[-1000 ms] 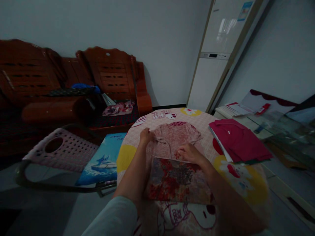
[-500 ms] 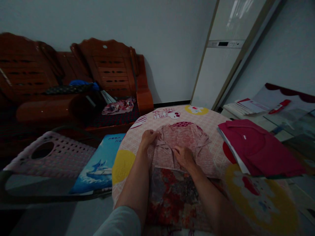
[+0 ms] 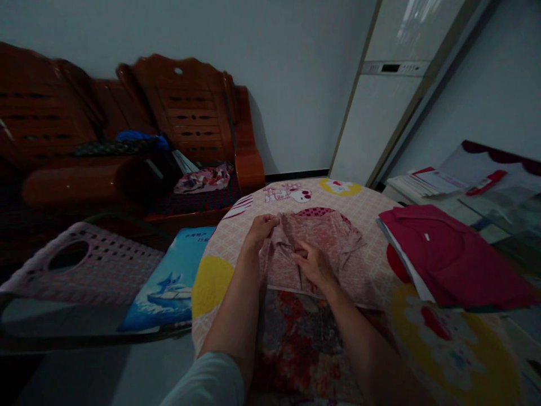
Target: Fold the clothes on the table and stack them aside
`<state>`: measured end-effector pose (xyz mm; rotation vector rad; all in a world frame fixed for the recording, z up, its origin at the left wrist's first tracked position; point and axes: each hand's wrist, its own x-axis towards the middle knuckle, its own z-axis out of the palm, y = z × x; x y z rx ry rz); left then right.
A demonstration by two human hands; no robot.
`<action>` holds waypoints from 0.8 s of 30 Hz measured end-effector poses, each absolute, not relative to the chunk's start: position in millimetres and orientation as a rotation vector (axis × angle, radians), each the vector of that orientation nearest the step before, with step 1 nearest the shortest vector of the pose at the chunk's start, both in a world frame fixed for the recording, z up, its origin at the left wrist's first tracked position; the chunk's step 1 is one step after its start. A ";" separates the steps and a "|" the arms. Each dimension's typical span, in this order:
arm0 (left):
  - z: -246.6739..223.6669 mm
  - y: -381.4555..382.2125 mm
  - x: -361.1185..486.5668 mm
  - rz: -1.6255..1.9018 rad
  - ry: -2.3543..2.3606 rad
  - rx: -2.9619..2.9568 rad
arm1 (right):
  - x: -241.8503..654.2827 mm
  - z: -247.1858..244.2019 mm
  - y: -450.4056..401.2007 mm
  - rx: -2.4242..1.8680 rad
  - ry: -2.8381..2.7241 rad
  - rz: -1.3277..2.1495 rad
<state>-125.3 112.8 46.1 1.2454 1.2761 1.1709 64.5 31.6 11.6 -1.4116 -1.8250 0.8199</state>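
A pink heathered shirt [image 3: 321,231] lies spread on the round table, its left part gathered into folds. My left hand [image 3: 261,230] pinches the cloth at the shirt's upper left edge and lifts it slightly. On the middle of the shirt, my right hand [image 3: 313,263] grips a fold between thumb and fingers. Below the shirt, between my forearms, lies a red and grey patterned cloth [image 3: 296,338]. Part of the shirt's lower right is shaded by my right arm.
A patterned tablecloth [image 3: 236,237] covers the table. Folded magenta clothing [image 3: 448,248] sits at the right. To the left stand a woven chair [image 3: 105,265] with a blue cushion [image 3: 169,293] and a wooden sofa [image 3: 186,107]. A tall white cabinet unit [image 3: 367,118] is behind.
My left hand has lifted and drawn the shirt's left edge a little inward, bunching the cloth towards my right hand. The view has shifted slightly.
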 end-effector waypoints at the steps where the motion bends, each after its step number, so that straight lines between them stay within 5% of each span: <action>1: 46.0 112.9 -124.1 1.180 1.261 1.224 | 65.5 9.2 33.5 -1.387 -1.805 0.878; 10: 40.3 117.3 -120.5 1.233 1.119 1.054 | 64.4 18.5 33.5 -1.393 -1.588 1.197; 17: 25.0 120.4 -102.3 1.161 1.084 1.095 | 60.8 27.7 26.9 -1.695 -1.761 0.675; 24: 14.2 130.5 -117.7 1.425 1.303 1.262 | 61.1 27.7 27.3 -1.704 -1.776 0.656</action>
